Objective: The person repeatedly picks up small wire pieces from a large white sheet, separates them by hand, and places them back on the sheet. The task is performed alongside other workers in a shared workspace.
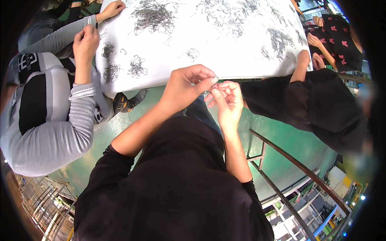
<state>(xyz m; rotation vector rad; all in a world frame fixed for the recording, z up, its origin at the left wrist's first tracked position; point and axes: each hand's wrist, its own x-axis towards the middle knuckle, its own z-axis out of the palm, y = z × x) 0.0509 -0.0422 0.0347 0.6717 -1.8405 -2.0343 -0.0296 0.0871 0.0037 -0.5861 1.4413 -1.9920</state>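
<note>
My left hand (188, 83) and my right hand (229, 99) meet just off the near edge of the white-covered table (169, 64). Thumb and forefinger of the left pinch a small, thin dark piece (216, 77), mostly covered by the fingertips. The right hand's fingers are curled together right beside it, closed at the same spot; what they grip is too small to make out. Beyond my hands lies a little heap of thin black curled pieces (192, 54), with another tangled heap (137, 66) to the left.
Larger piles of black curled pieces (152, 17) spread across the table's far side. A person in a grey sweater (60, 116) sits close on my left; a person in black (317, 104) is on my right. A brown metal frame (297, 164) stands on the green floor at lower right.
</note>
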